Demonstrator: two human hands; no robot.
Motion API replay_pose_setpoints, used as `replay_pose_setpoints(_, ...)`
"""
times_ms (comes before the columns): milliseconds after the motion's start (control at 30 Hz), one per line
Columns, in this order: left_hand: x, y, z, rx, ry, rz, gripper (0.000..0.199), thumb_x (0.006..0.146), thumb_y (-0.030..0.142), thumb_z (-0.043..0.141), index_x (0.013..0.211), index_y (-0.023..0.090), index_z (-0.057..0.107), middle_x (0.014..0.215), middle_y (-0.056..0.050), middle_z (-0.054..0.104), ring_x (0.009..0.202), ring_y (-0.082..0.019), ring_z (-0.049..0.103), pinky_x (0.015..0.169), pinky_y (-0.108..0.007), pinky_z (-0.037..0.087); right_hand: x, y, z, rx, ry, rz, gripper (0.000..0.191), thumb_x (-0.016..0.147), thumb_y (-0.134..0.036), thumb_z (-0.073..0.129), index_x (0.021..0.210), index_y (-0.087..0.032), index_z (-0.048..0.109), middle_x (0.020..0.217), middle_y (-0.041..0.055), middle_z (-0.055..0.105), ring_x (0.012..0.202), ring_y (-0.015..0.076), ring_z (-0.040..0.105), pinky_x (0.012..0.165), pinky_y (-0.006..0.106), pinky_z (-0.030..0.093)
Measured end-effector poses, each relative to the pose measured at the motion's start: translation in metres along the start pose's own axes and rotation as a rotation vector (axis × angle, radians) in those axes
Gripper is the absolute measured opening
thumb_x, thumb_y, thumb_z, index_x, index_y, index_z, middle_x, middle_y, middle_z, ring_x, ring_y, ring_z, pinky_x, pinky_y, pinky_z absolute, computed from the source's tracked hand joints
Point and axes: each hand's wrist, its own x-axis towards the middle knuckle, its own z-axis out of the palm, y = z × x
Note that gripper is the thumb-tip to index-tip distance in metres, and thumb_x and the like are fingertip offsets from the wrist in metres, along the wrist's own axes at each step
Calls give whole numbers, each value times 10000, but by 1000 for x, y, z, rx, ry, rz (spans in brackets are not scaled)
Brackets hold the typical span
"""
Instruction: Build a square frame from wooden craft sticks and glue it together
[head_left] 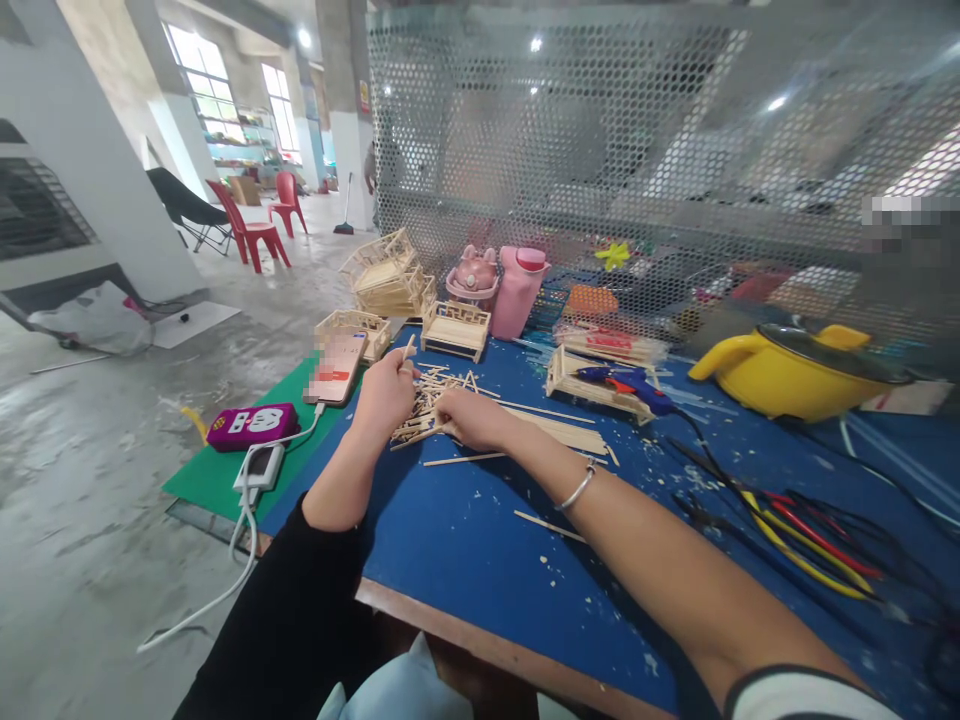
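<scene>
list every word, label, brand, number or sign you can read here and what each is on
No text reads clearly.
Phone: screen too blurred.
Purple device: pale markings, not legible.
Plastic packet: red patch, too blurred.
Pillar sign: too small.

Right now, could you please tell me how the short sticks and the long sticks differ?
The short sticks lie jumbled in a heap; the long sticks lie mostly side by side. The short sticks are nearer the left hand than the long sticks. Both are pale and thin.
</scene>
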Motion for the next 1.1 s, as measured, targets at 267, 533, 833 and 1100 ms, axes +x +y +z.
replay_pose_setpoints(267,-5,21,-8,-778,-401,-504,198,852,197,461,992,153,594,917,-93,683,713,-119,645,626,-243,505,-27,11,-39,133,234,-120,188,884,-207,478,932,-176,657,908,47,665,847,134,563,790,250,372)
replay_pose_setpoints(533,-26,31,9,-891,-1038,-494,195,789,254,628,910,102,641,895,-122,690,771,-149,666,672,-243,526,-68,11,-69,315,177,-16,85,764,-223,609,803,-162,653,770,15,644,727,131,566,714,252,426)
replay_pose_setpoints(833,-58,51,47,-991,-1069,-380,227,725,277,705,860,140,584,768,-32,663,670,-106,646,665,-239,505,-141,8,-48,616,669,270,574,772,-360,597,1293,-187,431,1118,88,578,992,191,546,881,353,414)
replay_pose_setpoints(1100,-84,84,86,-975,-1288,-474,252,735,263,699,944,146,621,887,-81,693,760,-139,665,721,-271,496,-179,16,-21,1038,691,453,357,761,-436,605,964,-155,687,734,9,647,732,148,570,760,301,437)
